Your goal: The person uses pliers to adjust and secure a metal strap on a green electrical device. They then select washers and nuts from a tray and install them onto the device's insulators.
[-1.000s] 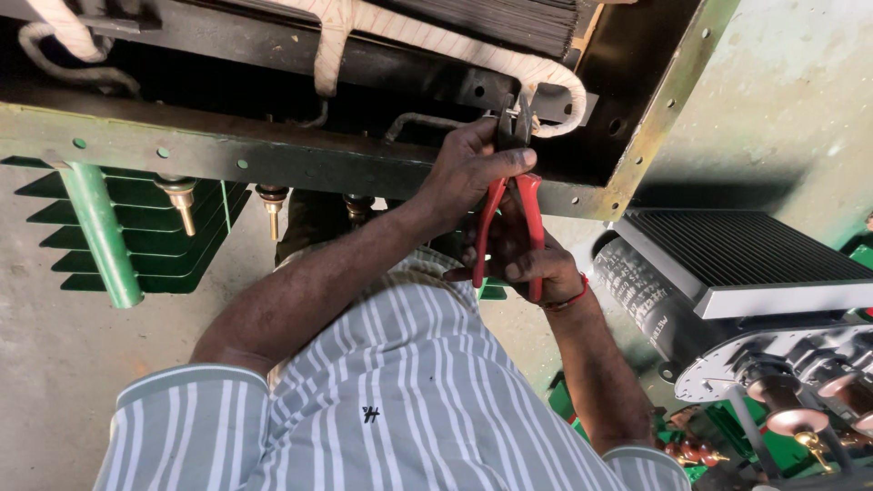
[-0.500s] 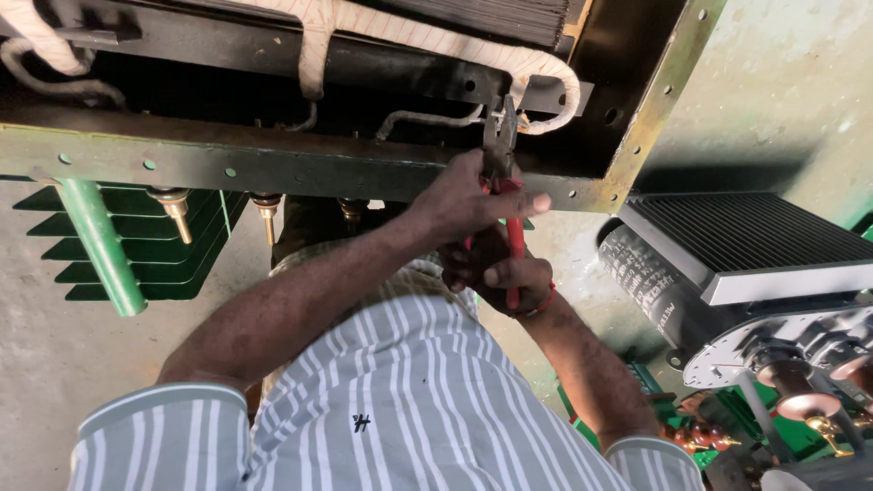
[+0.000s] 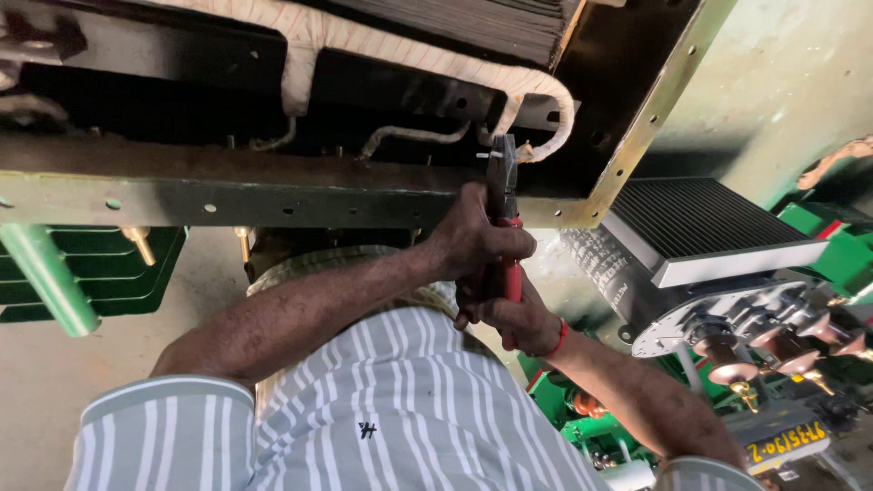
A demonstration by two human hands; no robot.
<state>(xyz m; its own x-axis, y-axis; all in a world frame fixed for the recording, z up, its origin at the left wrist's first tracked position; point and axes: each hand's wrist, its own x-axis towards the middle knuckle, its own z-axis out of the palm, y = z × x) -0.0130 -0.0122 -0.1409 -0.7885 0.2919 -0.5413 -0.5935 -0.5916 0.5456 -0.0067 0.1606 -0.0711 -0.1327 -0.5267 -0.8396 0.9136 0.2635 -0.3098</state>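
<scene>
Both my hands grip one pair of red-handled pliers (image 3: 503,195). My left hand (image 3: 473,241) wraps the upper part of the handles. Just below it, my right hand (image 3: 514,316), with a red thread at the wrist, clasps the handle ends. The handles are squeezed together. The dark jaws point up and meet a white cloth-wrapped lead (image 3: 546,100) that loops down at the edge of an open metal tank frame (image 3: 273,195). What the jaws pinch is too small to tell.
Thinner white-wrapped wires (image 3: 409,136) hang inside the dark tank. A grey finned unit (image 3: 709,232) with copper-coloured terminals (image 3: 782,332) stands at the right. Green radiator fins (image 3: 109,273), a green pipe (image 3: 50,282) and brass studs (image 3: 138,244) are at the left.
The plier handles, spread apart a second ago, are now squeezed together. Both hands have drawn close around them, with the jaws staying at the wrapped lead.
</scene>
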